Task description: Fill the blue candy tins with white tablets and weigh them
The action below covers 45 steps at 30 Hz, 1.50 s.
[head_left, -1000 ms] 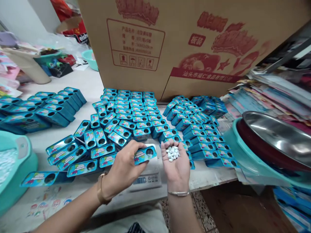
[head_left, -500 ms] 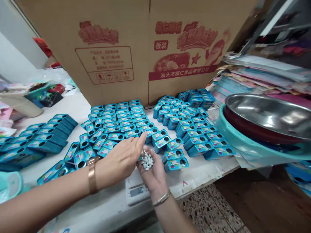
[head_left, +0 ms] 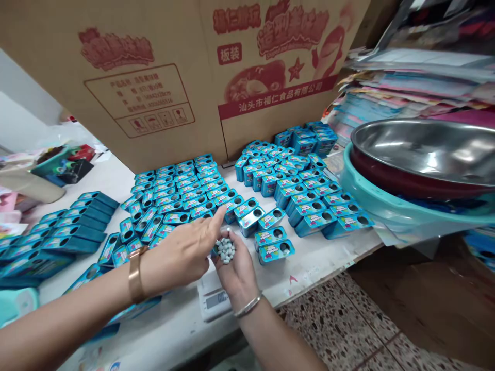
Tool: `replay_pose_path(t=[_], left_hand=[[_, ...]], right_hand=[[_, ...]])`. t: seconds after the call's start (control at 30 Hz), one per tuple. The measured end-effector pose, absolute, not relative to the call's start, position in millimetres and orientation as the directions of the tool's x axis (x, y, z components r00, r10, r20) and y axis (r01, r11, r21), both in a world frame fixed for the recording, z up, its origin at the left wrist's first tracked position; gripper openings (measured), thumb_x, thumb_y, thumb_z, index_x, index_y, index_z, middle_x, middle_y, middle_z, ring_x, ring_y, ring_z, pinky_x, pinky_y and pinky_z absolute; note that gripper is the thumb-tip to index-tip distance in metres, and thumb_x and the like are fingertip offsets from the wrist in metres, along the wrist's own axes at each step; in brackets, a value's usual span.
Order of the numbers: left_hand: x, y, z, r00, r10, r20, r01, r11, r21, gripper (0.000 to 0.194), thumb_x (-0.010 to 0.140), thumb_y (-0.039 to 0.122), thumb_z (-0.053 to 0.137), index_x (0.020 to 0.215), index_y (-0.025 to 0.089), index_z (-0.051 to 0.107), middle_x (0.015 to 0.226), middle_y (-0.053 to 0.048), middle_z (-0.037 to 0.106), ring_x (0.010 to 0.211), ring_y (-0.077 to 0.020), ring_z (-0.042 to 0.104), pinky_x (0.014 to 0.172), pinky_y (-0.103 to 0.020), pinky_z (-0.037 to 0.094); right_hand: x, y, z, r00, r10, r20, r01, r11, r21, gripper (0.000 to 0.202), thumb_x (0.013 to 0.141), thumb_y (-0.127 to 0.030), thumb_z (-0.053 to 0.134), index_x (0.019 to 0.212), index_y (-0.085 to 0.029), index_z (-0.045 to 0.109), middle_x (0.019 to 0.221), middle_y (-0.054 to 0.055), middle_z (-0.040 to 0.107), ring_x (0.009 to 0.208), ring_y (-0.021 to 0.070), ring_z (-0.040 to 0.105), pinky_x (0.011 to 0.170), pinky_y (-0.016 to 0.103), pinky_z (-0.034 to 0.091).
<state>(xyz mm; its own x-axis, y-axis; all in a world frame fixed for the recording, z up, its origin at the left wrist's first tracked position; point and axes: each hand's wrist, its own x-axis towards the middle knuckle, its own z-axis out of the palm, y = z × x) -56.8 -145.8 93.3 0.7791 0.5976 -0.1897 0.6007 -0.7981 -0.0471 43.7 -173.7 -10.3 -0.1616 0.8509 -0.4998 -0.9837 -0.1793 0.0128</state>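
Note:
My right hand is cupped palm up around a small heap of pale blue-grey candy pellets. Against its left side is my left hand, back upward, with the index finger stretched out. A sliver of blue tin shows beneath the left fingers; most of it is hidden by that hand. Below both hands a white digital scale lies on the table, its display partly readable. Just to the right, two open blue candy tins stand together, with pellets visible in the nearer one's hole.
Rows of blue tins with round openings fill the middle table, and more tins stand at left. Behind them rises a large cardboard carton. Right, a steel bowl sits over a turquoise basin near the table edge.
The view has shifted slightly, so the carton and bowls sit higher and further left. My hands stay together, and the pellets remain in my right palm, more bunched.

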Motion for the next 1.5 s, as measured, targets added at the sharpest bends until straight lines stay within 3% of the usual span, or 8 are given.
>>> replay_pose_path(t=[0.3, 0.6, 0.73, 0.87, 1.0, 1.4, 1.5], left_hand=[[-57.4, -144.1, 103.1, 0.776, 0.581, -0.247, 0.587, -0.808, -0.057, 0.099, 0.067, 0.003, 0.041, 0.146, 0.009, -0.019, 0.128, -0.023, 0.056, 0.115, -0.0287, 0.058, 0.084, -0.036, 0.050], [-57.8, -139.6, 102.6, 0.737, 0.595, -0.321, 0.625, -0.781, -0.014, 0.099, 0.066, 0.008, 0.044, 0.148, 0.006, -0.012, 0.125, -0.022, 0.059, 0.110, -0.0298, 0.061, 0.080, -0.036, 0.050], [-57.5, -141.0, 106.2, 0.713, 0.628, -0.310, 0.654, -0.756, -0.029, 0.100, 0.066, 0.009, 0.046, 0.149, 0.006, -0.011, 0.118, -0.020, 0.063, 0.101, -0.0294, 0.064, 0.075, -0.034, 0.051], [-58.6, -144.7, 107.5, 0.715, 0.627, -0.308, 0.652, -0.758, -0.028, 0.105, 0.064, 0.006, 0.046, 0.148, 0.010, -0.017, 0.126, -0.021, 0.059, 0.104, -0.0296, 0.064, 0.075, -0.034, 0.051], [-60.9, -144.7, 106.9, 0.699, 0.667, -0.259, 0.683, -0.730, -0.035, 0.101, 0.069, 0.011, 0.048, 0.149, 0.010, -0.013, 0.113, -0.017, 0.066, 0.097, -0.0284, 0.066, 0.072, -0.032, 0.050], [-57.3, -146.4, 123.8, 0.724, 0.645, -0.244, 0.651, -0.756, -0.065, 0.105, 0.065, 0.011, 0.049, 0.149, 0.011, -0.014, 0.113, -0.016, 0.066, 0.094, -0.0262, 0.066, 0.070, -0.031, 0.048], [-57.3, -148.0, 121.3, 0.708, 0.648, -0.281, 0.671, -0.741, -0.020, 0.105, 0.066, 0.010, 0.049, 0.149, 0.011, -0.015, 0.115, -0.017, 0.065, 0.096, -0.0273, 0.065, 0.071, -0.032, 0.049]], right_hand=[[34.4, -175.1, -10.3, -0.205, 0.842, -0.499, -0.977, -0.208, 0.051, 0.014, 0.085, -0.019, 0.054, 0.075, -0.017, 0.063, 0.076, 0.002, 0.069, 0.074, 0.0122, 0.065, 0.067, 0.022, 0.054], [35.7, -173.8, -13.1, -0.185, 0.816, -0.548, -0.980, -0.197, 0.039, 0.015, 0.086, -0.018, 0.055, 0.074, -0.016, 0.063, 0.075, 0.002, 0.069, 0.073, 0.0120, 0.065, 0.071, 0.023, 0.055], [35.8, -174.6, -14.5, -0.187, 0.821, -0.539, -0.979, -0.198, 0.039, 0.016, 0.087, -0.019, 0.056, 0.073, -0.016, 0.063, 0.072, 0.001, 0.068, 0.070, 0.0114, 0.065, 0.070, 0.023, 0.055], [35.2, -175.7, -14.5, -0.182, 0.810, -0.557, -0.981, -0.191, 0.043, 0.013, 0.085, -0.018, 0.057, 0.074, -0.016, 0.062, 0.073, 0.001, 0.068, 0.072, 0.0115, 0.065, 0.069, 0.023, 0.055], [34.7, -177.6, -13.1, -0.218, 0.826, -0.519, -0.972, -0.233, 0.038, 0.010, 0.083, -0.023, 0.061, 0.076, -0.016, 0.063, 0.077, 0.002, 0.069, 0.073, 0.0132, 0.066, 0.062, 0.023, 0.053], [43.3, -174.9, -5.6, -0.189, 0.825, -0.533, -0.980, -0.188, 0.057, 0.009, 0.083, -0.016, 0.061, 0.074, -0.015, 0.062, 0.076, 0.003, 0.068, 0.077, 0.0130, 0.067, 0.079, 0.027, 0.057], [47.1, -174.7, -4.9, -0.200, 0.820, -0.537, -0.979, -0.188, 0.077, 0.013, 0.084, -0.015, 0.058, 0.072, -0.015, 0.061, 0.074, 0.004, 0.067, 0.075, 0.0128, 0.067, 0.080, 0.027, 0.056]])
